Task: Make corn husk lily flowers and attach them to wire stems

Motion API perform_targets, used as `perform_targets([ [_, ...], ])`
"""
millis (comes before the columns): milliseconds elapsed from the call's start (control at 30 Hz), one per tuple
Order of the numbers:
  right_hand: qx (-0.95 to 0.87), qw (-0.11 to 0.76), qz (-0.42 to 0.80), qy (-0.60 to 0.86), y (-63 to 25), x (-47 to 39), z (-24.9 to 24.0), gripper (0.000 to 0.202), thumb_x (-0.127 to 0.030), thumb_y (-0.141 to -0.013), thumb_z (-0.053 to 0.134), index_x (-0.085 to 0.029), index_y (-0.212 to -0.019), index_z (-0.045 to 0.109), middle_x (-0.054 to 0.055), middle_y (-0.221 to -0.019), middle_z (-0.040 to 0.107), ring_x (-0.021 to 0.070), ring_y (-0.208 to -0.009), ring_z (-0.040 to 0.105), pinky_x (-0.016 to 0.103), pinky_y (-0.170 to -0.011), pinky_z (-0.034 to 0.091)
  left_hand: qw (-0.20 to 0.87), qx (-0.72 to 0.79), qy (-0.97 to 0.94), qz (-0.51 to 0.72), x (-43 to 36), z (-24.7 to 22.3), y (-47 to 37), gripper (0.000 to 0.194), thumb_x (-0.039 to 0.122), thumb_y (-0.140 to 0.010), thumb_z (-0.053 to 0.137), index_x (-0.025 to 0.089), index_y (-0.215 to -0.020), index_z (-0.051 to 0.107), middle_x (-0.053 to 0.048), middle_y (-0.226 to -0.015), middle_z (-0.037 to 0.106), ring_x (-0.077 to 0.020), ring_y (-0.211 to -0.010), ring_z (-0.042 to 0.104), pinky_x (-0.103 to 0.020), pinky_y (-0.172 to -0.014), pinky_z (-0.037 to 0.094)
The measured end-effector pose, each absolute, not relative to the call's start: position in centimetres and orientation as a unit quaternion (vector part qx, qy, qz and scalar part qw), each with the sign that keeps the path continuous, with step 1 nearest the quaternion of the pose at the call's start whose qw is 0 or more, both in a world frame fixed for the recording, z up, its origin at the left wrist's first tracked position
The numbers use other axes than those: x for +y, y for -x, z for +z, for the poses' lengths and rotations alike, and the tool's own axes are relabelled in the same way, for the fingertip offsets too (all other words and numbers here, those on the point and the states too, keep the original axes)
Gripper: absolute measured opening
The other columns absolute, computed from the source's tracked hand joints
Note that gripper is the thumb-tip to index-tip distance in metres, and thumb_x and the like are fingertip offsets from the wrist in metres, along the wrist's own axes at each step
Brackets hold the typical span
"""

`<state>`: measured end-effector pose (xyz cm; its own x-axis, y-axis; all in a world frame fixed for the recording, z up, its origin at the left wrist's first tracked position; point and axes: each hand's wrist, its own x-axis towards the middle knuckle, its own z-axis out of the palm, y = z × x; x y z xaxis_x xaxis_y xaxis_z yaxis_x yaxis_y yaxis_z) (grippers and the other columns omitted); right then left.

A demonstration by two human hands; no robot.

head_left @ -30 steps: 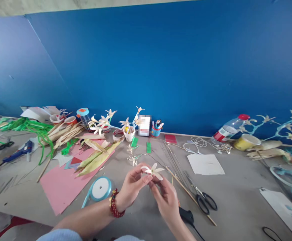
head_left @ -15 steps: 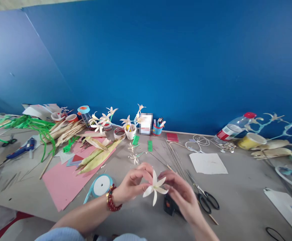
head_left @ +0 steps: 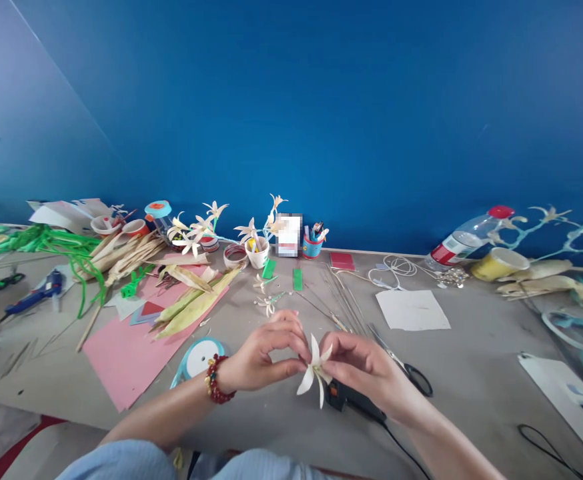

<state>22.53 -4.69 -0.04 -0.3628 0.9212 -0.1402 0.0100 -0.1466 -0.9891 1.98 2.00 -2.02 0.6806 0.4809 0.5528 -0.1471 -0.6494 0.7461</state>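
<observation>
A: Position of the white flower?

B: Between the two hands, above the grey table, low and in front of the wearer, petals splayed.

A: State of the hands?

B: Left hand: thumb and forefinger nearly closed, tips at the flower's left side, apparently pinching it; other fingers loosely curled. Right hand: thumb and forefinger closed on the flower near its centre, the rest bent behind. Exact contact behind the petals: cannot tell.

A: Step in hand, by your judgement?

B: Handling and adjusting the petals. Best done with one hand steadying the base, the other working a single petal at a time, light pressure, close to the root.

A: Likely faults?

B: The petals look thin; a hard pinch could crease them, a sideways tug could loosen one. Turn the whole flower rather than twist a petal.

A: Surroundings?

B: Black corded tool just beneath the right hand, scissors beyond it. Advisable: wrist high, petals off the tool.
</observation>
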Motion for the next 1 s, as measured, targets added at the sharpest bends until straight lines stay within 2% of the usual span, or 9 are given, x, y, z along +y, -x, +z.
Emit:
perform_targets([
  [267, -0.589, 0.351, 0.586, 0.433, -22.7, -4.8, 1.2, 0.024, -0.039, -0.085, 0.063, -0.017, -0.076, 0.058, -0.001, -0.069, 0.054, 0.0112, -0.063, 0.047, 0.023, -0.058, 0.037, 0.408, 0.102, -0.829, 0.369, 1.9, -2.2, -2.0, 0.009, 0.022, -0.087, 0.062, 0.017, -0.079, 0.062, -0.005, -0.077, 0.066, -0.0163, -0.082, 0.058, -0.044, -0.102, 0.035],
  [400, -0.585, 0.334, 0.590, 0.445, -22.8, -4.6, 1.5, 0.022, -0.038, -0.083, 0.066, -0.017, -0.077, 0.060, -0.001, -0.069, 0.054, 0.0111, -0.063, 0.046, 0.023, -0.059, 0.037, 0.409, 0.095, -0.831, 0.366, 1.8, -2.0, -2.0, 0.012, 0.025, -0.087, 0.061, 0.017, -0.078, 0.062, -0.005, -0.076, 0.065, -0.0161, -0.081, 0.058, -0.043, -0.102, 0.035],
  [567, -0.543, 0.312, 0.643, 0.442, -22.8, -4.4, 1.2, 0.026, -0.039, -0.078, 0.070, -0.015, -0.076, 0.061, -0.002, -0.065, 0.053, 0.0108, -0.061, 0.045, 0.023, -0.059, 0.034, 0.416, 0.086, -0.831, 0.358, 1.8, -1.8, -1.9, 0.014, 0.026, -0.088, 0.060, 0.018, -0.077, 0.063, -0.005, -0.074, 0.064, -0.0164, -0.080, 0.056, -0.043, -0.100, 0.037],
  [1000, -0.372, 0.341, 0.772, 0.386, -21.9, -4.4, 0.0, 0.026, -0.030, -0.065, 0.081, -0.012, -0.070, 0.062, -0.002, -0.061, 0.056, 0.0082, -0.055, 0.045, 0.021, -0.054, 0.033, 0.419, 0.072, -0.832, 0.356, 2.0, -2.2, -1.8, 0.016, 0.029, -0.088, 0.060, 0.019, -0.077, 0.064, -0.006, -0.077, 0.067, -0.0185, -0.088, 0.056, -0.044, -0.104, 0.034],
])
